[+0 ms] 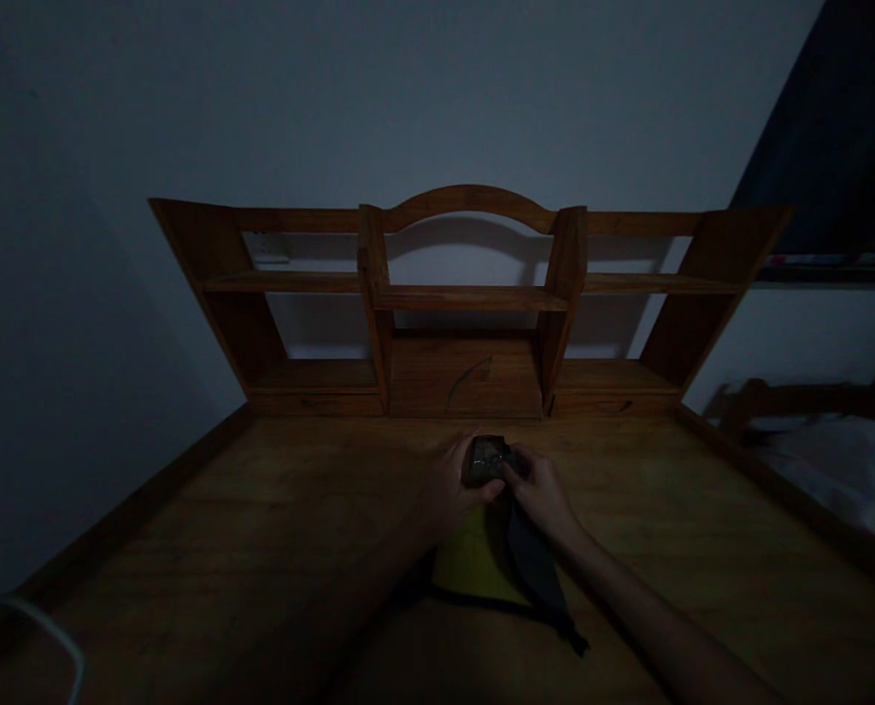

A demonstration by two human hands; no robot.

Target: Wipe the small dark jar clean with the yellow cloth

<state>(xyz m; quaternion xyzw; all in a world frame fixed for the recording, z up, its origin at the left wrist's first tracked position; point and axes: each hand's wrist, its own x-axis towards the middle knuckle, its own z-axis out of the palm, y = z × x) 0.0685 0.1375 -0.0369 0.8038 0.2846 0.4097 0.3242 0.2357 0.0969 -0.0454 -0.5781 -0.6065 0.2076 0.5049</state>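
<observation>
Just nearer me than my fingers, a yellow bag (474,563) lies on the desk (261,548). My left hand (444,492) wraps thumb and fingers around a dark block (487,456). My right hand (538,487) gathers its fingertips at the block's edge; pinching what, I cannot tell. Beyond my fingers stands the shelf (471,298).
</observation>
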